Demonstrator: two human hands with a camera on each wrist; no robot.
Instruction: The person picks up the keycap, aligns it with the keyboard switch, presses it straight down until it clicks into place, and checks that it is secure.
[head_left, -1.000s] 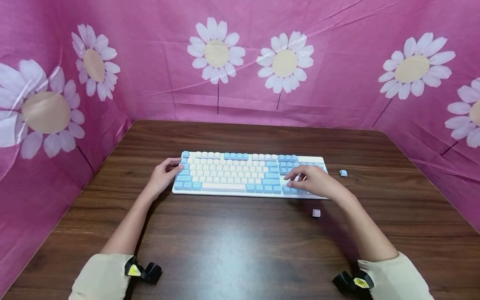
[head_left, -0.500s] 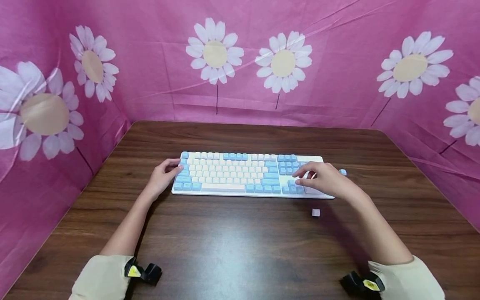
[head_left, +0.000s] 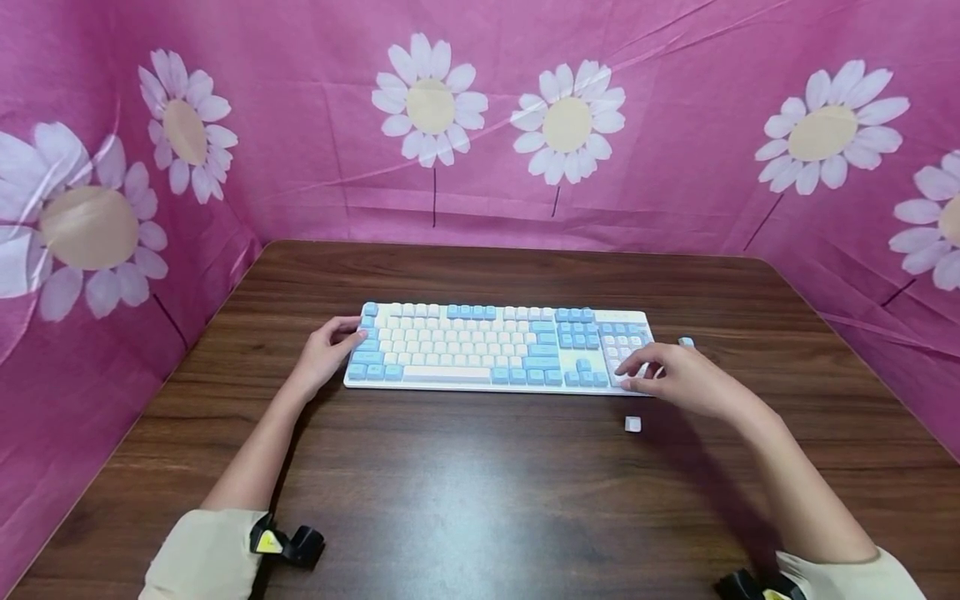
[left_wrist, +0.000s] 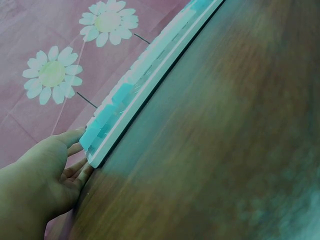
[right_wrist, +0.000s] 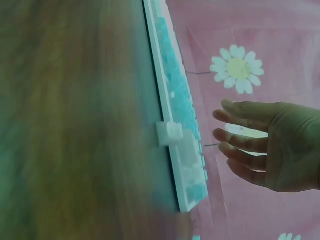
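Observation:
A white keyboard [head_left: 450,348] with white and light blue keycaps lies across the table. My left hand [head_left: 324,358] holds its left end. In the left wrist view the thumb [left_wrist: 75,136] is at the corner keys, with the other fingers below it at the keyboard's end. My right hand [head_left: 682,379] hovers over the number pad, fingers loosely bent and nothing between them; the right wrist view shows the fingers [right_wrist: 245,142] apart. A loose pale keycap [head_left: 633,424] lies in front of the keyboard's right part. Partly hidden behind the right hand is a loose light blue keycap [head_left: 686,342].
The dark wooden table [head_left: 450,483] reaches back to a pink cloth [head_left: 315,125] printed with large white daisies, which encloses it behind and at the sides. Black wrist-camera mounts [head_left: 296,546] sit on both sleeves.
My right hand has moved right, from the navigation keys to above the number pad, uncovering the arrow keys. The left hand and keyboard have stayed in place.

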